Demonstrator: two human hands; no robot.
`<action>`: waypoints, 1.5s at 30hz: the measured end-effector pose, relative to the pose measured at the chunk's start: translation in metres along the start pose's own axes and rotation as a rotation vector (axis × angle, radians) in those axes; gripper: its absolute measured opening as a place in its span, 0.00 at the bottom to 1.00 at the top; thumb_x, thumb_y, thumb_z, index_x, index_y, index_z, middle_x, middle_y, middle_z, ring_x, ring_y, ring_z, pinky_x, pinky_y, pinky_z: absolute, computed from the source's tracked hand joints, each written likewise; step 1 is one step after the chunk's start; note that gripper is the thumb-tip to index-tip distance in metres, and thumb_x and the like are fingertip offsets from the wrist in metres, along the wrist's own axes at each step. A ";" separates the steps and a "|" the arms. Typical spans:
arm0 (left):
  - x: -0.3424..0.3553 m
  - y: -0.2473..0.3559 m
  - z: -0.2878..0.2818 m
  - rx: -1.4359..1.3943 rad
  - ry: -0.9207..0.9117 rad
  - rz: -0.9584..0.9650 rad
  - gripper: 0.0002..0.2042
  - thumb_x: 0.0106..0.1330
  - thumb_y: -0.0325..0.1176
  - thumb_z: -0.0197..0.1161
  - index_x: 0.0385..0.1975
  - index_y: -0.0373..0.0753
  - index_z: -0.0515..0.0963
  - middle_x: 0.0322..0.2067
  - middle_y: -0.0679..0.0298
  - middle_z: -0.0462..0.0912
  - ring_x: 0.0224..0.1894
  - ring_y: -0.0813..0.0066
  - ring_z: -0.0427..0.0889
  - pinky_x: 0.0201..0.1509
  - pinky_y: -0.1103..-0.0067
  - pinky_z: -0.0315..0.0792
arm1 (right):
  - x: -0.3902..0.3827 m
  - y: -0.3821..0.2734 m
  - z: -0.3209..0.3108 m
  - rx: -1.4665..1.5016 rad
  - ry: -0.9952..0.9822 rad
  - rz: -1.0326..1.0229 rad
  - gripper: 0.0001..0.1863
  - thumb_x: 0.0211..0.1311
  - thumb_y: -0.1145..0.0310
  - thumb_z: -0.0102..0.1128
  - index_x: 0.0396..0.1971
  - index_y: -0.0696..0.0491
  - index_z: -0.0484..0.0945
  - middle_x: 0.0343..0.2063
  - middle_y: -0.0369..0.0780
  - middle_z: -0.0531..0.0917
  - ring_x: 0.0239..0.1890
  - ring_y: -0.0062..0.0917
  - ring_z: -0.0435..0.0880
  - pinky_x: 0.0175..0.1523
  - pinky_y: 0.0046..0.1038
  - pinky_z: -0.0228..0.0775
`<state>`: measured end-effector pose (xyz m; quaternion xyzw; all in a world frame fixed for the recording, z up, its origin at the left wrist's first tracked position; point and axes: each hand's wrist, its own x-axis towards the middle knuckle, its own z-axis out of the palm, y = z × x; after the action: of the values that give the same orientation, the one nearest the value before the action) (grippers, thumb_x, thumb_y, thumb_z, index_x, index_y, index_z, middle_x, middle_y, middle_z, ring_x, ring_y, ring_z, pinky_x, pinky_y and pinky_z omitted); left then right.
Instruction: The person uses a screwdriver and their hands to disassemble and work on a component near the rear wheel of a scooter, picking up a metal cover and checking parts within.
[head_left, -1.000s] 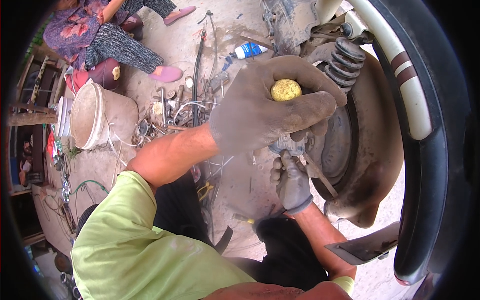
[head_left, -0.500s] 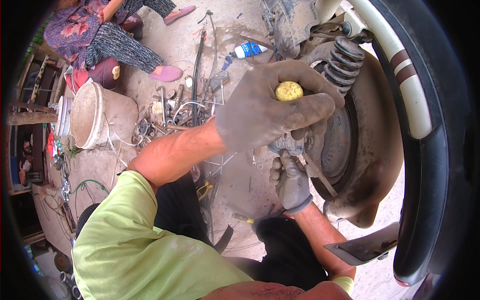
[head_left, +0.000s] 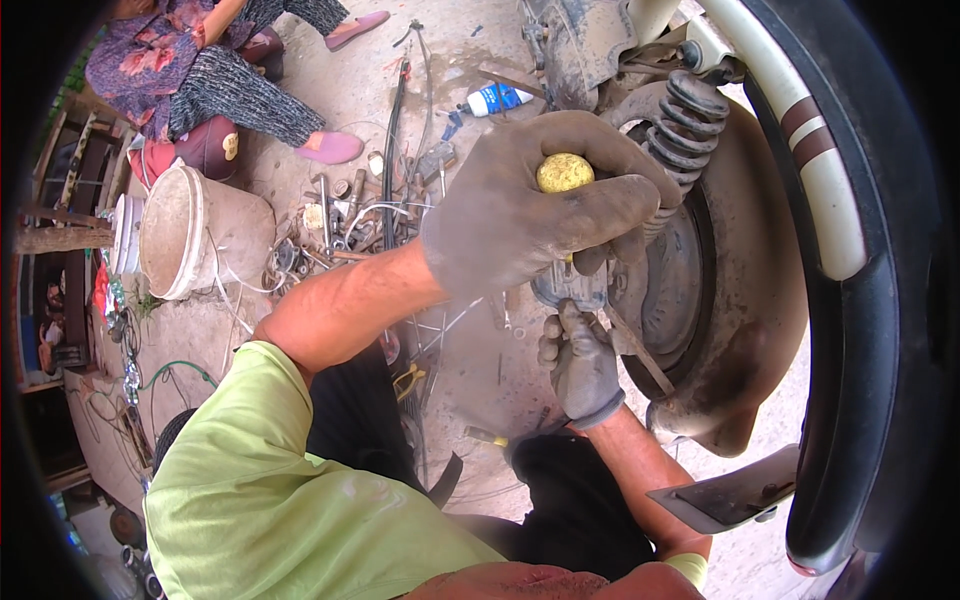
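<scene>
My left hand (head_left: 540, 200), in a grey work glove, is closed round an upright yellow-handled tool, apparently a screwdriver (head_left: 564, 173). Its rounded butt pokes out above my fingers, and the tip is hidden. Just under that fist lies a grey metal part (head_left: 572, 287) beside the wheel. Gloved too, my right hand (head_left: 583, 365) grips this part from the near side, thumb up and fingers curled. A flat metal bar (head_left: 640, 352) slants past my right hand across the dusty wheel (head_left: 745, 300).
A coiled shock spring (head_left: 690, 125) and the vehicle's black and white body (head_left: 870, 300) border the right. Loose tools and metal pieces (head_left: 340, 215) litter the ground ahead left, near a white bucket (head_left: 205, 230). A blue and white bottle (head_left: 498, 99) lies beyond. Another person (head_left: 220, 95) sits far left.
My left hand, with the yellow-handled screwdriver, has shifted slightly left and up, showing more of the metal part below. My right hand stays in place.
</scene>
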<state>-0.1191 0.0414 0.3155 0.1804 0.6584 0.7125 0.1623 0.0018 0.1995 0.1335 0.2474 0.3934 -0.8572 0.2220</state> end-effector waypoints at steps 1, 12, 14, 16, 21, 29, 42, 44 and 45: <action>0.000 -0.001 0.000 -0.015 -0.003 0.004 0.13 0.76 0.35 0.65 0.49 0.32 0.87 0.28 0.61 0.87 0.29 0.79 0.85 0.31 0.82 0.79 | 0.000 0.000 0.001 -0.001 0.003 0.001 0.08 0.82 0.56 0.59 0.40 0.41 0.75 0.32 0.29 0.76 0.29 0.16 0.74 0.34 0.19 0.65; 0.003 -0.004 0.001 -0.044 -0.038 -0.031 0.10 0.74 0.30 0.65 0.47 0.32 0.87 0.29 0.61 0.87 0.29 0.80 0.84 0.32 0.82 0.79 | 0.002 0.001 -0.005 0.021 -0.049 0.005 0.07 0.83 0.57 0.57 0.41 0.41 0.75 0.33 0.29 0.76 0.30 0.16 0.74 0.35 0.19 0.66; 0.007 -0.017 0.002 0.155 -0.003 0.143 0.10 0.72 0.32 0.69 0.46 0.33 0.87 0.31 0.61 0.87 0.28 0.78 0.84 0.32 0.80 0.78 | 0.002 0.002 -0.005 0.016 -0.029 0.008 0.07 0.83 0.57 0.57 0.41 0.41 0.76 0.33 0.29 0.76 0.30 0.16 0.74 0.35 0.19 0.66; 0.011 -0.021 -0.002 0.504 0.019 0.366 0.11 0.69 0.35 0.73 0.44 0.34 0.87 0.33 0.60 0.87 0.28 0.75 0.85 0.32 0.78 0.78 | 0.001 0.001 0.001 0.030 0.001 -0.003 0.09 0.81 0.57 0.60 0.40 0.45 0.77 0.32 0.30 0.80 0.28 0.16 0.75 0.35 0.20 0.68; 0.017 0.004 -0.013 1.120 -0.123 0.460 0.15 0.61 0.38 0.79 0.42 0.38 0.85 0.37 0.56 0.86 0.33 0.61 0.87 0.36 0.68 0.79 | -0.001 0.000 0.000 0.054 0.011 -0.026 0.11 0.79 0.56 0.62 0.39 0.47 0.78 0.31 0.31 0.82 0.28 0.15 0.76 0.35 0.20 0.68; 0.023 0.006 -0.015 0.982 -0.177 0.441 0.20 0.68 0.46 0.69 0.51 0.38 0.81 0.39 0.50 0.87 0.44 0.45 0.88 0.49 0.57 0.81 | 0.000 0.000 0.001 0.068 -0.011 -0.025 0.11 0.80 0.56 0.61 0.39 0.47 0.78 0.30 0.31 0.82 0.27 0.16 0.75 0.35 0.20 0.68; 0.030 0.008 -0.030 0.937 -0.309 0.538 0.16 0.64 0.35 0.75 0.50 0.40 0.82 0.33 0.54 0.85 0.37 0.52 0.87 0.44 0.61 0.79 | -0.002 -0.006 0.011 -0.132 0.121 -0.010 0.22 0.82 0.44 0.52 0.37 0.47 0.79 0.27 0.30 0.80 0.25 0.15 0.74 0.33 0.20 0.64; 0.029 0.017 -0.034 1.081 -0.290 0.540 0.15 0.64 0.31 0.73 0.50 0.40 0.82 0.34 0.54 0.85 0.36 0.51 0.86 0.45 0.60 0.79 | -0.002 -0.007 0.011 -0.165 0.141 -0.013 0.23 0.81 0.43 0.52 0.36 0.47 0.80 0.26 0.30 0.79 0.25 0.15 0.74 0.33 0.20 0.63; 0.029 0.020 -0.036 1.179 -0.266 0.555 0.15 0.64 0.29 0.71 0.50 0.40 0.82 0.35 0.55 0.85 0.36 0.50 0.86 0.45 0.60 0.79 | -0.003 -0.007 0.011 -0.173 0.145 -0.018 0.23 0.81 0.43 0.52 0.35 0.48 0.80 0.26 0.30 0.79 0.25 0.15 0.74 0.32 0.20 0.63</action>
<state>-0.1611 0.0218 0.3338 0.4884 0.8413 0.2198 -0.0732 -0.0030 0.1958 0.1452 0.2851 0.4830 -0.8020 0.2057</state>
